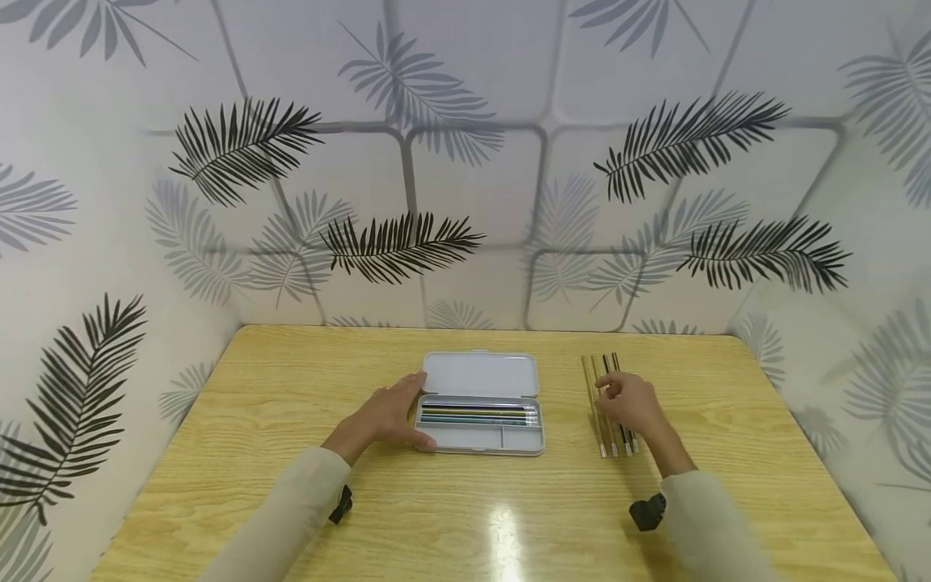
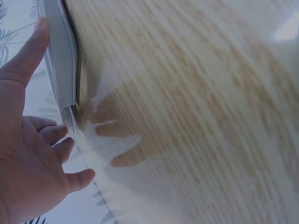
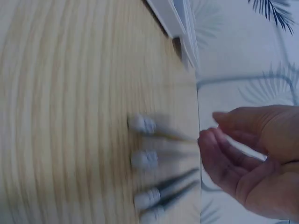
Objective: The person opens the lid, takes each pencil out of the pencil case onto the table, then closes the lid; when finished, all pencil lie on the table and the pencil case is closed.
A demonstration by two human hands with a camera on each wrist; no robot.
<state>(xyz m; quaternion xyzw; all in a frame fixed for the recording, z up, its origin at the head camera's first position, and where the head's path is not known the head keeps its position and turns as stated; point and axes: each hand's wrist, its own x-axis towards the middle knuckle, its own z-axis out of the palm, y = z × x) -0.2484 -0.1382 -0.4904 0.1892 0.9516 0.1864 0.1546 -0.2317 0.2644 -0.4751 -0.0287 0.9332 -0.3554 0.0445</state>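
An open white pencil case [image 1: 473, 440] lies on the table, its lid [image 1: 480, 374] folded back. In its long compartment are several pencils [image 1: 473, 415] in dark, yellow and green tones. My left hand [image 1: 385, 414] spans the case's left end, thumb at the front corner and fingers by the lid's edge; the left wrist view shows the thumb [image 2: 28, 56] extended along the case's side. My right hand [image 1: 631, 402] is over a row of loose pencils [image 1: 598, 416], two gold and two dark, with white ends. Its fingers [image 3: 219, 163] curl loosely near the thumb, nothing visible between them.
The light wood table [image 1: 291, 364] meets a wall [image 1: 473, 186] with a leaf pattern at the back and sides. A black wrist device [image 1: 647, 512] sits under the right sleeve, another [image 1: 340, 504] under the left.
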